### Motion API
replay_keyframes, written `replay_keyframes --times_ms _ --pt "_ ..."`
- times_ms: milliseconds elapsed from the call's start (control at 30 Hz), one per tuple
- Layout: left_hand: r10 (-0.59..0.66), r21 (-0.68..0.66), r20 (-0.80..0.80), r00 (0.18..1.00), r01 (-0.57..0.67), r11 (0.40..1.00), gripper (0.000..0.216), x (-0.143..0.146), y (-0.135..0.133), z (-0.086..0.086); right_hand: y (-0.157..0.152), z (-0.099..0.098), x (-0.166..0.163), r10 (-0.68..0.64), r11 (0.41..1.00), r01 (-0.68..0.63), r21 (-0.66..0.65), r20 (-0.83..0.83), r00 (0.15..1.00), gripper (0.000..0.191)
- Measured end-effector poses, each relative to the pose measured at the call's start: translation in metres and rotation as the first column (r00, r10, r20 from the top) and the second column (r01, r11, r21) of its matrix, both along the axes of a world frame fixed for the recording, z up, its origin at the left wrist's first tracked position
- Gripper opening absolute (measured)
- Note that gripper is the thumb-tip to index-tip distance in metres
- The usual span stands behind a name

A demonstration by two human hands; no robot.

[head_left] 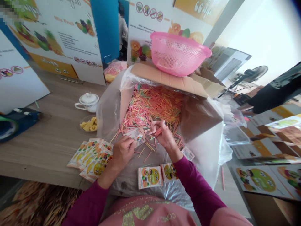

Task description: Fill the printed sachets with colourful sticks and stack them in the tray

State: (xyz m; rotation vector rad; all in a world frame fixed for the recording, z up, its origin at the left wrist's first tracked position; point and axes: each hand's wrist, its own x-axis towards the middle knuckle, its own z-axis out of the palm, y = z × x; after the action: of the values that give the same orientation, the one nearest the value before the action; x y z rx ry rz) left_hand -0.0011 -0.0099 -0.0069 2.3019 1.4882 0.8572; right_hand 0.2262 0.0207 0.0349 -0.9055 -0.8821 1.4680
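Coloured sticks [150, 108]: heaped inside plastic-lined cardboard carton [160, 78].
Left hand [121, 153]: fingers narrow, pinching printed packet [135, 136] above sticks, at carton's near edge.
Right hand [164, 135]: fingers closed tight on small stick bundle [158, 132].
Spare packets [90, 158]: fanned left of carton.

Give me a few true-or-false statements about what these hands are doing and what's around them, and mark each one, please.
The left hand holds a small printed packet. True.
The right hand grips a pair of scissors. False: it pinches a few coloured sticks.
The pink plastic basket sits on a cardboard flap of the box. True.
The white lidded pot stands inside the box. False: it stands on the wooden table.
The sticks in the box are all blue. False: they are mainly pink, orange and yellow.
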Motion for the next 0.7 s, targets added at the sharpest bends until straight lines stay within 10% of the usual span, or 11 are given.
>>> replay_keyframes --times_ms 200,500,700 --pt "-0.089 -0.152 -0.425 0.901 0.025 0.988 0.033 0.018 -0.015 0.005 -0.009 0.002 -0.014 0.05 0.999 -0.05 -0.007 0.023 0.998 0.057" --pt "0.029 -0.099 -0.056 0.998 -0.034 0.995 0.029 -0.001 -0.002 -0.008 -0.021 -0.01 -0.012 -0.027 0.999 0.028 -0.034 0.017 0.999 0.059" --pt "-0.064 -0.09 -0.383 0.922 0.031 0.995 0.028 0.015 -0.022 -0.005 -0.024 -0.008 -0.023 0.021 0.999 -0.021 -0.036 -0.005 1.0 0.058"
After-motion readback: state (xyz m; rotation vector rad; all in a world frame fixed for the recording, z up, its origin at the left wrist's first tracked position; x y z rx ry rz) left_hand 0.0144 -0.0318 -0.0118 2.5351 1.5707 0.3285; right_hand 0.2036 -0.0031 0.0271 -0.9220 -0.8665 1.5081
